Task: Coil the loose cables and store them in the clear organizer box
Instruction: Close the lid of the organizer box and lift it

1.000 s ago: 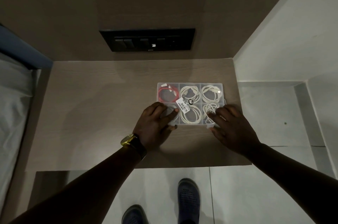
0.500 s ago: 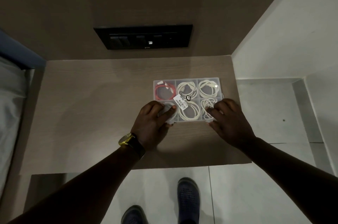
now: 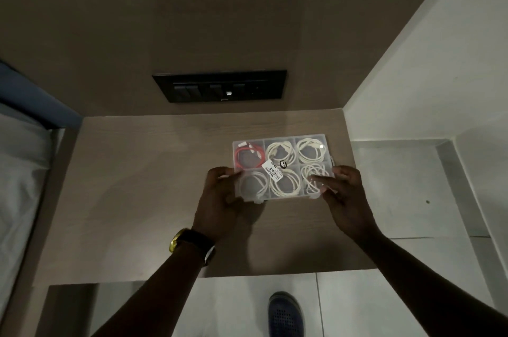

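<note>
Where both palms lay flat on the lid a second ago, left hand [image 3: 220, 199] now curls round the near-left corner of the clear organizer box [image 3: 280, 169], fingers clamped on its edge. Box sits on the wooden shelf [image 3: 137, 185], lid shut, red cable [image 3: 248, 155] and white coils [image 3: 283, 182] in all six cells. Right hand [image 3: 343, 199] clasps the near-right corner. Storing looks finished; probably lifting it or checking the latches.

Single head-worn wide view, steeply downward over the wooden shelf [image 3: 137, 185], fairly near.
</note>
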`<state>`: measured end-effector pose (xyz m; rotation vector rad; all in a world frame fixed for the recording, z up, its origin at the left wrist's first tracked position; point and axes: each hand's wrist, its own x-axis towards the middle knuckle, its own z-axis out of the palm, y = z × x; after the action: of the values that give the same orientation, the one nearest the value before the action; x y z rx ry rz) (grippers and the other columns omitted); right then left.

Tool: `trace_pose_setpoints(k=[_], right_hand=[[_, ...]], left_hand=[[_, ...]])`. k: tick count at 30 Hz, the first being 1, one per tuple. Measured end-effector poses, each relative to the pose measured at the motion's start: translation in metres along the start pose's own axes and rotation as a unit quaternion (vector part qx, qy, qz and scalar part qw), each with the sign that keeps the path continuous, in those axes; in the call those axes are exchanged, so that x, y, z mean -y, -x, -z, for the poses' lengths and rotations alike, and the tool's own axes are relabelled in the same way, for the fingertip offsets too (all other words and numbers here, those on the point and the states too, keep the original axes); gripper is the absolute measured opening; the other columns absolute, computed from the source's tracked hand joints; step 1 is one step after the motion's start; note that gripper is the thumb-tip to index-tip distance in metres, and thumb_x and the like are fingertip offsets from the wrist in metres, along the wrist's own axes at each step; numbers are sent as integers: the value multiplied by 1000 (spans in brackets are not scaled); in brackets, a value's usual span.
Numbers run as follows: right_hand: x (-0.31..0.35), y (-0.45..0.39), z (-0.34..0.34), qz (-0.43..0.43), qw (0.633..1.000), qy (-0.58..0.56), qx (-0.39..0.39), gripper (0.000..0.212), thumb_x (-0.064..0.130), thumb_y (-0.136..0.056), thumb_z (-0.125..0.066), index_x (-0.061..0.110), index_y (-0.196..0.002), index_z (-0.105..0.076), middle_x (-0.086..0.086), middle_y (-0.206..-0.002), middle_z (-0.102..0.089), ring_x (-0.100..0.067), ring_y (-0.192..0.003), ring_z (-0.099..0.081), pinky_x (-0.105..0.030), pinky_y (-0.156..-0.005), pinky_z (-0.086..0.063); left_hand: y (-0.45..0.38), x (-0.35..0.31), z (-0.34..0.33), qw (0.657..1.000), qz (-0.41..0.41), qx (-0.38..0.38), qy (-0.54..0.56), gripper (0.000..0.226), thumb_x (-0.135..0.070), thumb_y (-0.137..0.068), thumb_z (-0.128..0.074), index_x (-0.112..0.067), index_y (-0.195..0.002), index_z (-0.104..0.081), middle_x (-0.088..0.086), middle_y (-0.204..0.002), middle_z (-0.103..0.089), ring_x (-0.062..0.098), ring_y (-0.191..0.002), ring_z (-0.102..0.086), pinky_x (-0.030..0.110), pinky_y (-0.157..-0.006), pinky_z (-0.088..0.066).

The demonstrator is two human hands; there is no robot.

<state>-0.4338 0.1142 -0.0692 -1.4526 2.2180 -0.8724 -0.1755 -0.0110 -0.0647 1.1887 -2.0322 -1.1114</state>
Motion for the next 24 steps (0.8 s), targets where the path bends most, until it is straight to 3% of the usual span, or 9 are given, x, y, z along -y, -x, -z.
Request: trace_pose_setpoints(k=[3, 5, 7, 10, 12, 14, 18, 21, 24], right_hand=[[8, -1, 2, -174, 970, -167, -23, 29, -4, -91, -61, 13, -114, -66, -6, -113, -65, -29, -105, -65, -47, -89, -57], [7, -4, 6, -273, 918, -285, -39, 31, -7, -88, -62, 12, -113, -63, -11, -108, -68, -32, -102, -67, -50, -84, -58], [7, -10, 12, -342, 853, -394, -30, 33, -10, -86, -63, 14, -109, -67, -16, -106, -68, -33, -102, -67, -45, -81, -57], [7, -27, 18, -401, 801, -444, -12, 33, -9, -87, -62, 15, -106, -71, -14, -106, -70, -27, -98, -68, -37, -81, -58], [5, -42, 20, -418, 788, -452, -15, 33, -9, -88, -61, 12, -111, -69, -11, -105, -69, -25, -97, -67, -35, -81, -57], [7, -59, 21, -419, 787, -454, -18, 34, -9, -89, -60, 9, -117, -68, -9, -100, -69, -25, -96, -67, -36, -82, -56], [13, -95, 19, -422, 789, -445, -35, 32, -11, -89, -58, 4, -116, -67, -10, -93, -68, -25, -90, -66, -36, -79, -55], [12, -107, 19, -435, 788, -435, -29, 30, -12, -89, -57, 4, -112, -68, -9, -89, -68, -24, -82, -66, -38, -78, -56], [8, -104, 18, -436, 783, -442, -22, 30, -11, -90, -58, 4, -113, -68, -10, -93, -68, -25, -87, -67, -39, -82, -56]], left_hand=[[-2, 8, -2, 979, 197, -34, 32, 32, -9, -84, -65, -38, -96, -73, 2, -108, -69, 24, -104, -66, 40, -93, -52], [-9, 8, -2, 967, 241, -31, 79, 38, -10, -83, -65, -46, -94, -73, -7, -100, -74, 19, -100, -68, 40, -93, -53], [-20, 9, -3, 951, 273, -36, 138, 45, -9, -82, -66, -53, -88, -72, -5, -102, -76, 19, -102, -69, 42, -95, -54], [-41, 12, -8, 907, 340, -67, 239, 45, 2, -79, -64, -41, -78, -78, 3, -97, -78, 27, -97, -71, 38, -83, -59], [-57, 11, -10, 871, 384, -80, 296, 43, 8, -78, -62, -31, -74, -80, 7, -97, -78, 27, -93, -73, 33, -75, -60], [-73, 10, -11, 860, 402, -79, 304, 37, 7, -80, -62, -26, -77, -79, 12, -106, -75, 31, -100, -70, 41, -89, -57], [-103, 2, -14, 858, 405, -104, 298, 27, 4, -84, -61, -11, -101, -74, 15, -117, -71, 33, -108, -65, 47, -100, -51], [-118, 0, -16, 859, 399, -131, 292, 26, 10, -81, -61, -4, -99, -74, 19, -116, -70, 37, -108, -64, 49, -100, -50], [-115, 2, -17, 869, 392, -129, 274, 27, 9, -79, -61, -8, -95, -75, 19, -115, -71, 38, -109, -64, 49, -102, -48]])
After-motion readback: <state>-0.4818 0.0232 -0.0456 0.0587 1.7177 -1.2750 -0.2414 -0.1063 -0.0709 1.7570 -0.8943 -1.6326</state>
